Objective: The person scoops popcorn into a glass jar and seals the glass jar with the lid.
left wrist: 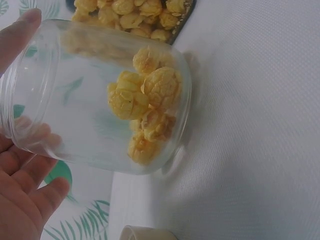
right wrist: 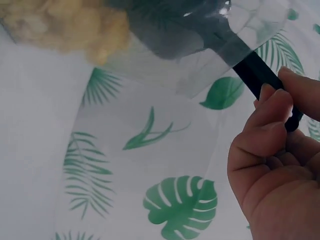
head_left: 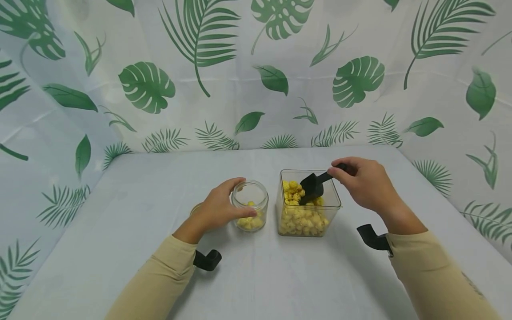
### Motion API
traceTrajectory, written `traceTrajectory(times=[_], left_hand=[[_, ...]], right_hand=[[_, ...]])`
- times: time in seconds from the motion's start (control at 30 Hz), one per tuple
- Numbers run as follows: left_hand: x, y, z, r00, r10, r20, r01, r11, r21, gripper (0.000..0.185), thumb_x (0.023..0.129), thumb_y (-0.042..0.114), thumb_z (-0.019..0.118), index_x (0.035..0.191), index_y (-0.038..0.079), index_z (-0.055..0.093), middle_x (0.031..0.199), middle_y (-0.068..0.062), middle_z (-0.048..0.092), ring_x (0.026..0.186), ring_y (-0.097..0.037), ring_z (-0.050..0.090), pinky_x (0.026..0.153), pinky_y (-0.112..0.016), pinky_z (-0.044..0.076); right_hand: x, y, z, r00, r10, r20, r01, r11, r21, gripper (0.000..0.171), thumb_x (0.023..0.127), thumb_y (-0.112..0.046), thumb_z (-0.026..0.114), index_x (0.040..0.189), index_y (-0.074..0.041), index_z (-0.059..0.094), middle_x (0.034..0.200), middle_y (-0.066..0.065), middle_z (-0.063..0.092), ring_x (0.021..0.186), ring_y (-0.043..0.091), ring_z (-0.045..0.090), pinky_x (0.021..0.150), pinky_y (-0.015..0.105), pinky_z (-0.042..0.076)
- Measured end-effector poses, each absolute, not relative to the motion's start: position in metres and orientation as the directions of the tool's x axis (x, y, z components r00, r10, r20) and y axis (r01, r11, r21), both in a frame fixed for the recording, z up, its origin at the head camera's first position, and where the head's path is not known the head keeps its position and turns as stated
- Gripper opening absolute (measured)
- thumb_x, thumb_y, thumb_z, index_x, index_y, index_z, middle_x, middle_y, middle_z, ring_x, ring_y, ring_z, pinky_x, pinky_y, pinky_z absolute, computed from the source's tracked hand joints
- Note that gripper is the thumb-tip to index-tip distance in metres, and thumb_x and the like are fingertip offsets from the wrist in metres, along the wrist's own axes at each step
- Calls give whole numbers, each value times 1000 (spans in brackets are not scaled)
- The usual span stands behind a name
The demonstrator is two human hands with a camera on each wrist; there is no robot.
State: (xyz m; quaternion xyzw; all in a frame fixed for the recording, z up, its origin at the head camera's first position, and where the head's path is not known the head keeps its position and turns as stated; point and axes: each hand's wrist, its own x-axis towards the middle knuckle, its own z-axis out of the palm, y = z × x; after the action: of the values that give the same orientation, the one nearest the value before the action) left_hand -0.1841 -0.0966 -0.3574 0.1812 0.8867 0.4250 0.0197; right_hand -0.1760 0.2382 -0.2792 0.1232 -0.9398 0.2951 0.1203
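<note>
My left hand [head_left: 216, 206] grips a clear round jar [head_left: 259, 205] from its left side, thumb across the front and fingers behind. A few yellow popcorn pieces [left wrist: 145, 97] lie at the jar's bottom, and its mouth is uncovered. Just right of it stands a clear square container [head_left: 333, 195], partly filled with popcorn [head_left: 304, 221]. With thumb and fingers my right hand [head_left: 370, 183] holds the handle of a black scoop [head_left: 314, 187]. The scoop's head is down inside the container against the popcorn. Through the container wall, the right wrist view shows the dark scoop head blurred.
A pale round object [head_left: 194, 209] lies on the table behind my left hand, mostly hidden by it. The white table [head_left: 256, 284] meets a leaf-patterned cloth [head_left: 240, 102] at the back and sides. Black wrist mounts [head_left: 208, 260] stick out from both sleeves.
</note>
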Motion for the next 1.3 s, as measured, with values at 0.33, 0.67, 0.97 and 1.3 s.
traceTrajectory(times=[0.33, 0.67, 0.97, 1.3], left_hand=[[-185, -97, -358, -934, 341, 111, 300, 575, 761, 93, 76, 44, 87, 151, 8, 43, 146, -8, 50, 139, -28, 41, 110, -50, 36], [-185, -97, -357, -935, 338, 111, 300, 581, 757, 93, 76, 44, 87, 150, 8, 44, 146, -8, 50, 138, -28, 42, 110, -50, 36], [-185, -99, -357, -934, 343, 103, 295, 575, 763, 93, 77, 44, 86, 151, 8, 42, 146, -9, 50, 138, -30, 42, 109, -51, 37], [-184, -98, -357, -935, 341, 98, 290, 574, 766, 94, 77, 44, 87, 152, 9, 42, 148, -9, 48, 136, -31, 44, 108, -51, 38]], right_hand=[[-189, 251, -294, -973, -128, 194, -223, 745, -628, 43, 105, -34, 54, 124, 2, 66, 97, 13, 66, 89, 28, 59, 71, 33, 49], [-192, 256, -303, -985, -112, 134, -174, 661, -730, 47, 105, -36, 53, 129, 3, 63, 101, 15, 63, 90, 24, 56, 73, 26, 49], [-190, 254, -311, -970, -213, 118, -224, 591, -775, 42, 104, -30, 57, 131, 2, 62, 124, 17, 62, 103, 11, 56, 82, 22, 49], [-191, 254, -315, -978, -198, 60, -163, 557, -814, 47, 104, -33, 57, 131, 6, 60, 131, 17, 57, 115, 23, 54, 95, 41, 49]])
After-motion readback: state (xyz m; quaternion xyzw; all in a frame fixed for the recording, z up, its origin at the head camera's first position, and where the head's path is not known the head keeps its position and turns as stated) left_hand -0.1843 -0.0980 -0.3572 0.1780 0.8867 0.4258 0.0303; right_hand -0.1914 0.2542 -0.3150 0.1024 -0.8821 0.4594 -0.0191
